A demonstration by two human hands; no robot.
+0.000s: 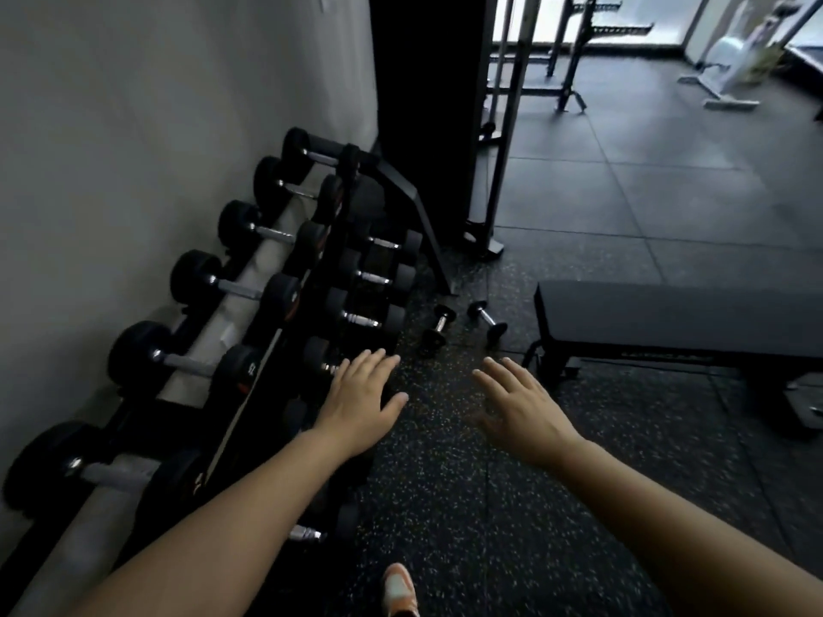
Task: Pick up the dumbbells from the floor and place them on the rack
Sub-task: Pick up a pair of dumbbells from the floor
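Observation:
Two small black dumbbells with metal handles lie on the speckled floor: one [439,324] near the rack's foot, the other [487,317] just right of it by the bench. The two-tier dumbbell rack [262,345] runs along the left wall and holds several black dumbbells. My left hand [363,400] is stretched forward, palm down, fingers apart, over the rack's lower tier. My right hand [523,409] reaches forward over the floor, fingers spread and empty. Both hands are short of the floor dumbbells.
A black padded bench [677,316] stands on the right, close to the floor dumbbells. A dark pillar and a cable machine frame [499,126] rise behind the rack. My shoe [400,590] shows at the bottom. Rubber floor tiles extend to the far right.

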